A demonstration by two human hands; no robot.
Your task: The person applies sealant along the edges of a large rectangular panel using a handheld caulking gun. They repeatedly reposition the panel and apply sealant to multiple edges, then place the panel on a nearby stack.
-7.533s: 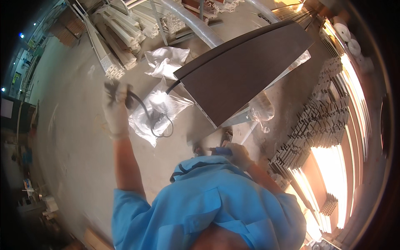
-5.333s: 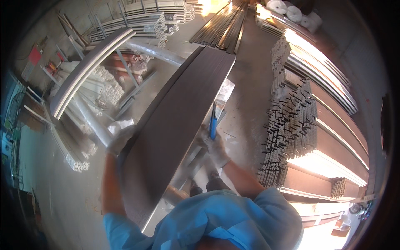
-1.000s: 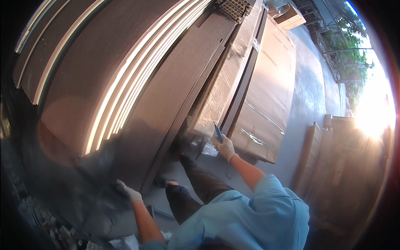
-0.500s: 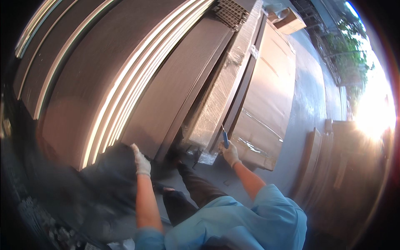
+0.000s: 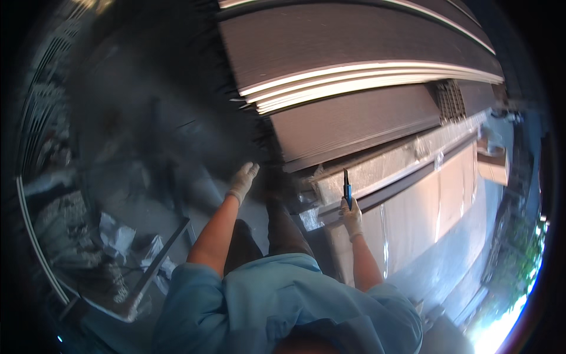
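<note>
Swung round since the previous frame, the long clear-film-wrapped bundle now runs off to the right rather than steeply away, and the left hand in its pale glove, earlier beside the panel ends, is out to the left of the bundle's near end. The right hand, also gloved, grasps a slim blue-handled cutter on the bundle's near side; its long axis points away from the body, across the bundle's length, with the dark tip overlapping the wrap in view, though contact cannot be told. That hand is plainly the nearer one; the left is slack, fingers extended, with nothing visible in it. Dark brown flat panels close off the bundle's far side, a tan cardboard-covered flat pack its near side, while grey floor gives room off its left end.
</note>
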